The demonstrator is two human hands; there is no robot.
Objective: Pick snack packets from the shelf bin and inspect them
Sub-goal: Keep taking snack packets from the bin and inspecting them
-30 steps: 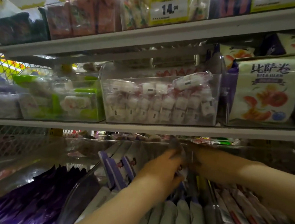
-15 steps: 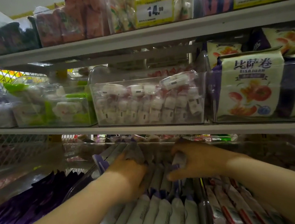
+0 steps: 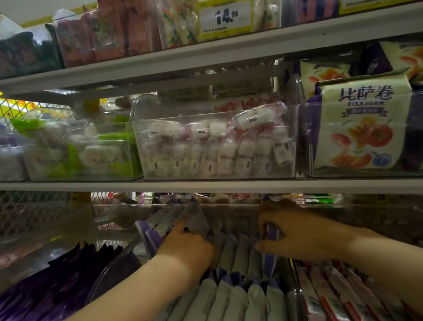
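Packets [image 3: 234, 311] stand on edge in the bin [image 3: 118, 267] on the lower shelf, long axes running front to back. Left hand [image 3: 185, 249] presses fingers closed among the left rows. Farther back, right hand [image 3: 298, 233] pinches one purple-edged packet [image 3: 272, 234], nearer the bin's rear right corner.

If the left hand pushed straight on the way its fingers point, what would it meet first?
Probably the upright grey-purple packets that the left hand already touches, then the bin's clear back wall; depth is unclear.
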